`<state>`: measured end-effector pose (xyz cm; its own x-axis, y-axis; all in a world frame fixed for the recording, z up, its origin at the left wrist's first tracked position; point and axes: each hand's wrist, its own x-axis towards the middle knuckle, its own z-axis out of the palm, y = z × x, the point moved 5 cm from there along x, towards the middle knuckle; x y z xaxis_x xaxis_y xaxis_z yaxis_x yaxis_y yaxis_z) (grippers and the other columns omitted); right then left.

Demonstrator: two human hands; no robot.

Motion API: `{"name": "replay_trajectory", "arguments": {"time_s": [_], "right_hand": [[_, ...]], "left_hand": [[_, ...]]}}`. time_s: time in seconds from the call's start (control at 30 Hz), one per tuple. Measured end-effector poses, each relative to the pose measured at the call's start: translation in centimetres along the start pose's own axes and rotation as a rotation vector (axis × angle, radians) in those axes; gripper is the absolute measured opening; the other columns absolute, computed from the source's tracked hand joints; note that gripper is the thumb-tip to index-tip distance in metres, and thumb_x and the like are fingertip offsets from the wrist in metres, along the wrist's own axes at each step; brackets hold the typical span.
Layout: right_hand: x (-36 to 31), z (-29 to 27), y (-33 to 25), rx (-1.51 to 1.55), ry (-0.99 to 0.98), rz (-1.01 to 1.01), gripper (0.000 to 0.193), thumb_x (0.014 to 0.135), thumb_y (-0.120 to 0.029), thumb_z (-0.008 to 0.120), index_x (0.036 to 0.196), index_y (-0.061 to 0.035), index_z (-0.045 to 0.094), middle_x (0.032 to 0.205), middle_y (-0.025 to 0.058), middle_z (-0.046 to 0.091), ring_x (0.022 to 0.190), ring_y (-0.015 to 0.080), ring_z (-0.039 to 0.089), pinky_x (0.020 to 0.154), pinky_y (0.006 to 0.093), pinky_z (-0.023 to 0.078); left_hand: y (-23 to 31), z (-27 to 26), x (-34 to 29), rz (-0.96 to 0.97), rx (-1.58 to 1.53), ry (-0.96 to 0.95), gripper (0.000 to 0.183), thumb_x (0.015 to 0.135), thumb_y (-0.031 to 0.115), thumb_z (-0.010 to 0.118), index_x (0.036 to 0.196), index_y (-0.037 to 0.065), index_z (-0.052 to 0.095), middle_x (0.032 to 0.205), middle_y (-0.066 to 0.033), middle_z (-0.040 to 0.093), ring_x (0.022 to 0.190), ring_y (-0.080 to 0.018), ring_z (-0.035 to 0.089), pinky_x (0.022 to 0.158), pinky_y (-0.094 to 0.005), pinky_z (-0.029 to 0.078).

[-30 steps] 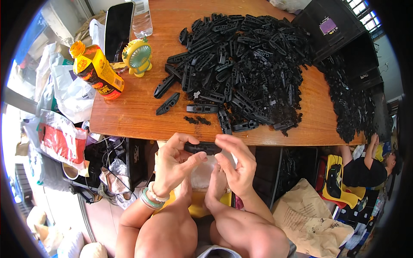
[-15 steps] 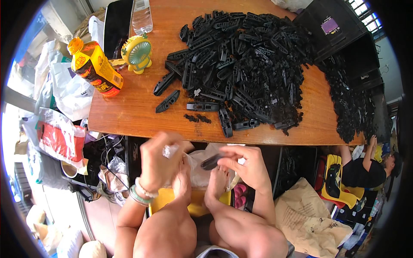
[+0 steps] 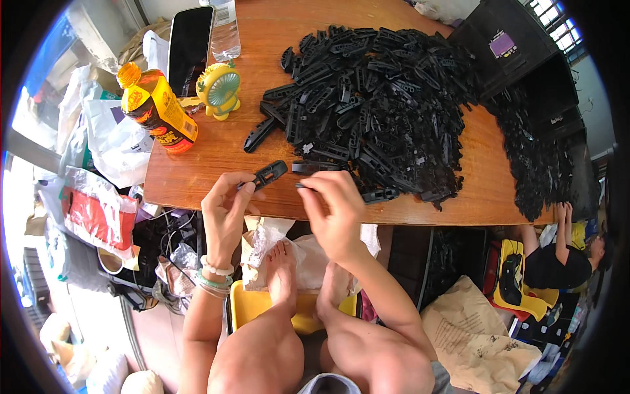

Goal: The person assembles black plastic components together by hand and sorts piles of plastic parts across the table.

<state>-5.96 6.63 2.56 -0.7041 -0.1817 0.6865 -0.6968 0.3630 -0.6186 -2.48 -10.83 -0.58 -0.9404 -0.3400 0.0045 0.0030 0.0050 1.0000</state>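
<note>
My left hand [image 3: 226,203] is closed in a pinch on an elongated black plastic part [image 3: 270,175] with a slotted middle, held over the table's front edge. To its right, my right hand [image 3: 336,207] pinches a tiny dark piece [image 3: 300,186] between thumb and fingertip, a short gap away from the part. Behind both hands spreads a big heap of similar black plastic parts [image 3: 341,85], with many small black pieces [image 3: 426,144] along its right side. One long black part [image 3: 260,134] lies loose at the heap's left edge.
On the wooden table [image 3: 190,184] stand a yellow-and-black drink bottle [image 3: 161,108], a small yellow fan [image 3: 220,90], a phone [image 3: 190,49] and a clear bottle [image 3: 226,33]. Black crates [image 3: 502,46] stand far right. Below is a yellow bin [image 3: 249,308]. Another person [image 3: 558,262] sits at right.
Both hands have moved from above my lap up to the table edge. A loose part from the table's front left is now in my left hand; the dark part in my right is gone.
</note>
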Motion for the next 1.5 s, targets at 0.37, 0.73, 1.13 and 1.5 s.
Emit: {"name": "replay_trajectory", "arguments": {"time_s": [0.37,0.73,1.13,1.5], "right_hand": [[-3.0,-4.8,1.9,0.889,0.086,0.737,0.02,0.087,0.002,0.057,0.106,0.0042,0.062,0.09,0.0102,0.062,0.074,0.0174,0.065,0.066,0.0261,0.053],[-3.4,-5.3,0.2,0.655,0.135,0.751,0.015,0.086,0.003,0.06,0.101,0.0059,0.062,0.099,0.0118,0.065,0.09,0.0126,0.061,0.08,0.0227,0.049],[-3.5,-4.2,-0.4,0.439,-0.02,0.555,0.012,0.083,0.003,0.062,0.094,0.0019,0.064,0.096,0.0115,0.066,0.088,0.0197,0.063,0.079,0.028,0.049],[-4.5,-4.9,-0.3,0.268,-0.186,0.665,0.024,0.08,-0.011,0.07,0.101,-0.0006,0.065,0.085,0.0102,0.066,0.072,0.0153,0.058,0.063,0.0265,0.045]], "left_hand": [[1.5,4.0,-2.6,-0.225,-0.318,-0.266,0.022,0.082,-0.004,0.062,0.103,-0.006,0.057,0.08,-0.0103,0.064,0.07,-0.0134,0.062,0.065,-0.0243,0.052],[0.9,7.2,-5.1,-0.174,-0.386,-0.359,0.025,0.082,-0.002,0.065,0.102,-0.003,0.05,0.1,-0.0123,0.061,0.091,-0.0157,0.062,0.081,-0.0262,0.051],[2.1,6.1,-4.1,-0.283,-0.266,-0.279,0.036,0.077,-0.006,0.069,0.107,-0.005,0.049,0.09,-0.014,0.065,0.077,-0.0171,0.067,0.068,-0.0247,0.056],[0.9,5.7,-4.5,-0.185,-0.243,-0.307,0.026,0.082,0.001,0.066,0.102,-0.004,0.051,0.087,-0.0108,0.064,0.076,-0.0139,0.067,0.064,-0.0215,0.052]]}}
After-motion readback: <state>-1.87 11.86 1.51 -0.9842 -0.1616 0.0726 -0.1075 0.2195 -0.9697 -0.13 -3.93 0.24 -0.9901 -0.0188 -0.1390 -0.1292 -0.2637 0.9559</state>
